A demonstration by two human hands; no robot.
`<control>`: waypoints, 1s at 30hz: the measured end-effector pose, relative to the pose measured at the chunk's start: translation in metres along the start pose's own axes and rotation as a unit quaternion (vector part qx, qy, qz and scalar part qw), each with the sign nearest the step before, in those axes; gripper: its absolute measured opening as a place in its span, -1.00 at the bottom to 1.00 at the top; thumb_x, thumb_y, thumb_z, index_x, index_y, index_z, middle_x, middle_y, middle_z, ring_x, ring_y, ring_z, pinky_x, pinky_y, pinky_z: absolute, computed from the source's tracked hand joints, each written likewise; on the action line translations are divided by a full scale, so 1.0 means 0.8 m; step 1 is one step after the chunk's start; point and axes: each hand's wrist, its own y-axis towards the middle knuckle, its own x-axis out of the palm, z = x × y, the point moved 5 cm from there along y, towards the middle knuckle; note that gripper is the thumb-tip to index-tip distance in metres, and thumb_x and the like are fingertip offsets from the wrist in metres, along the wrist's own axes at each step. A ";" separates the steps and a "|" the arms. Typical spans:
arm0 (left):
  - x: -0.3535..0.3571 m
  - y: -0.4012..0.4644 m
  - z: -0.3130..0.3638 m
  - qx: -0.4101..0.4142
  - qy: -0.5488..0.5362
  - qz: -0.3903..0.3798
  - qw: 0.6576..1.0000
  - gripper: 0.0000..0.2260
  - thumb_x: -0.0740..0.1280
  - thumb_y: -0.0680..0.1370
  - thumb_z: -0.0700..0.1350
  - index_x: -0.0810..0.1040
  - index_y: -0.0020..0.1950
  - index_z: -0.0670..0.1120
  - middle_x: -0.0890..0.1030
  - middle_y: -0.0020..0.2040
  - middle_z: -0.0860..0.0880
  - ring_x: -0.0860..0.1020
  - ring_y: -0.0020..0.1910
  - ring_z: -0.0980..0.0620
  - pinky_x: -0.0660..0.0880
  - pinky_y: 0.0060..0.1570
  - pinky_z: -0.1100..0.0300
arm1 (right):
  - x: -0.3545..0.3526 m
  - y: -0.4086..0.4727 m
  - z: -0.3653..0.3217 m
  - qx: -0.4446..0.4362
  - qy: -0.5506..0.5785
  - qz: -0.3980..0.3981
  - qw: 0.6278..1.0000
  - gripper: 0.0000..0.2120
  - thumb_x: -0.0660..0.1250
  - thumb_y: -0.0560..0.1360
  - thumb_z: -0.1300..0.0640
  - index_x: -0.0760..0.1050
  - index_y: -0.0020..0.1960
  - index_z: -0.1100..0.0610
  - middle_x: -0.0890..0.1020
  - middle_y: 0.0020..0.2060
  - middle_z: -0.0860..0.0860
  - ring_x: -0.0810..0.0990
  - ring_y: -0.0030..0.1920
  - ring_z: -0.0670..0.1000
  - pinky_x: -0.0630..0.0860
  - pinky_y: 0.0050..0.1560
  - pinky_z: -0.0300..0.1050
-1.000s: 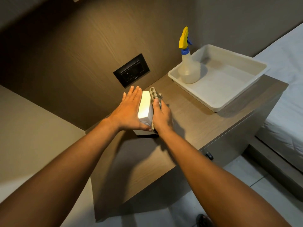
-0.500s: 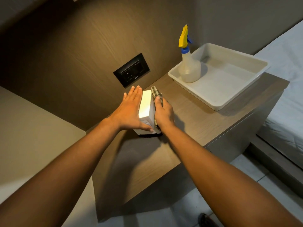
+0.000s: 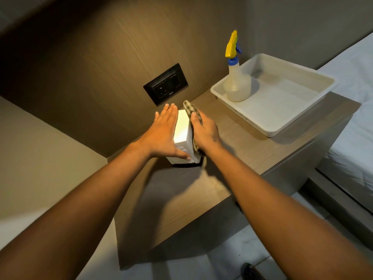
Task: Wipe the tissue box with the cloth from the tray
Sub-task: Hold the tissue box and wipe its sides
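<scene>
A white tissue box point(image 3: 182, 130) stands on its side on the wooden bedside table point(image 3: 238, 146). My left hand point(image 3: 161, 136) lies flat against the box's left face, thumb across its near end. My right hand point(image 3: 204, 134) presses a green checked cloth point(image 3: 192, 110) against the box's right face. The cloth sticks out past my fingertips at the far end and hangs below my palm near the table. The box's right face is hidden behind the cloth and hand.
A white plastic tray point(image 3: 282, 122) sits at the table's far right with a clear spray bottle point(image 3: 236, 77), yellow trigger, in its left corner. A black wall socket point(image 3: 166, 84) is behind the box. A bed point(image 3: 355, 110) lies to the right.
My right hand with the cloth has slid along the box's right face, away from me. My left hand has stayed flat on the left face.
</scene>
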 end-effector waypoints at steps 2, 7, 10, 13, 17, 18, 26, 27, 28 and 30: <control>0.000 0.000 -0.001 -0.002 -0.006 0.001 1.000 0.42 0.52 0.21 0.47 -0.32 0.63 -0.17 -0.28 0.67 -0.13 -0.35 0.61 -0.06 -0.31 0.57 -0.14 | -0.009 0.011 -0.012 -0.034 -0.041 -0.040 0.998 -0.61 0.09 0.64 -0.06 0.42 0.41 0.00 0.61 0.18 0.05 0.55 0.14 -0.01 0.50 0.12 -0.07; 0.003 0.002 -0.002 0.002 -0.012 0.012 1.000 0.42 0.49 0.17 0.52 -0.25 0.66 -0.17 -0.23 0.68 -0.13 -0.31 0.63 -0.07 -0.29 0.57 -0.13 | -0.008 -0.011 -0.021 -0.130 -0.112 -0.076 0.982 -0.59 0.13 0.65 0.04 0.33 0.47 0.09 0.35 0.48 0.08 0.29 0.46 0.07 0.26 0.43 0.03; 0.005 0.001 -0.004 0.006 -0.014 0.007 1.000 0.44 0.44 0.16 0.55 -0.29 0.64 -0.19 -0.24 0.68 -0.15 -0.33 0.62 -0.06 -0.30 0.56 -0.11 | -0.002 -0.046 -0.011 -0.160 -0.099 -0.075 0.979 -0.59 0.12 0.65 0.05 0.30 0.48 0.05 0.26 0.53 0.04 0.15 0.52 0.05 0.18 0.45 0.00; 0.004 0.002 -0.006 0.013 -0.014 0.001 1.000 0.45 0.39 0.15 0.58 -0.31 0.63 -0.21 -0.26 0.67 -0.16 -0.35 0.61 -0.06 -0.29 0.57 -0.14 | 0.002 -0.073 0.008 -0.154 -0.050 -0.048 0.986 -0.57 0.10 0.64 0.00 0.23 0.51 -0.06 0.23 0.53 -0.03 0.09 0.53 -0.06 0.15 0.47 0.02; 0.005 0.003 -0.007 0.012 -0.005 -0.006 1.000 0.48 0.36 0.10 0.63 -0.33 0.63 -0.18 -0.28 0.67 -0.14 -0.37 0.61 -0.06 -0.30 0.56 -0.16 | 0.018 -0.078 0.033 -0.056 0.032 0.007 0.998 -0.54 0.07 0.62 -0.10 0.15 0.52 -0.15 0.25 0.52 -0.06 0.19 0.50 -0.02 0.28 0.43 0.11; 0.005 0.004 -0.008 0.011 -0.002 -0.006 1.000 0.47 0.36 0.11 0.62 -0.32 0.63 -0.18 -0.28 0.67 -0.14 -0.37 0.61 -0.06 -0.30 0.56 -0.16 | 0.021 -0.071 0.037 -0.019 0.038 0.020 0.999 -0.55 0.06 0.62 -0.13 0.19 0.50 -0.14 0.30 0.49 0.00 0.27 0.47 0.04 0.37 0.37 0.14; 0.007 0.005 -0.011 0.009 0.000 0.004 1.000 0.46 0.42 0.12 0.58 -0.30 0.64 -0.16 -0.25 0.68 -0.13 -0.36 0.60 -0.01 -0.29 0.56 -0.14 | 0.015 -0.026 0.030 0.052 0.012 0.033 0.998 -0.54 0.04 0.62 -0.17 0.37 0.43 0.00 0.54 0.25 0.14 0.54 0.20 0.10 0.57 0.11 0.05; 0.007 0.006 -0.011 0.010 0.001 0.004 1.000 0.46 0.40 0.11 0.59 -0.31 0.64 -0.16 -0.25 0.68 -0.13 -0.35 0.61 -0.03 -0.28 0.57 -0.15 | 0.016 -0.037 0.031 0.036 0.006 0.029 0.999 -0.53 0.04 0.61 -0.18 0.34 0.45 -0.03 0.51 0.31 0.14 0.51 0.26 0.11 0.55 0.16 0.08; 0.007 0.006 -0.012 0.010 0.004 0.002 1.000 0.46 0.39 0.11 0.60 -0.31 0.64 -0.17 -0.25 0.68 -0.13 -0.34 0.62 -0.05 -0.26 0.58 -0.17 | 0.016 -0.051 0.032 0.013 0.006 0.025 1.000 -0.52 0.04 0.60 -0.18 0.30 0.47 -0.07 0.47 0.36 0.12 0.46 0.32 0.11 0.52 0.22 0.11; 0.007 0.007 -0.013 0.014 0.006 -0.002 1.000 0.46 0.39 0.12 0.59 -0.32 0.63 -0.17 -0.26 0.68 -0.14 -0.34 0.62 -0.07 -0.24 0.58 -0.21 | 0.016 -0.081 0.040 -0.035 0.011 0.012 0.999 -0.53 0.04 0.59 -0.19 0.18 0.49 -0.20 0.37 0.47 0.00 0.31 0.46 0.03 0.39 0.35 0.18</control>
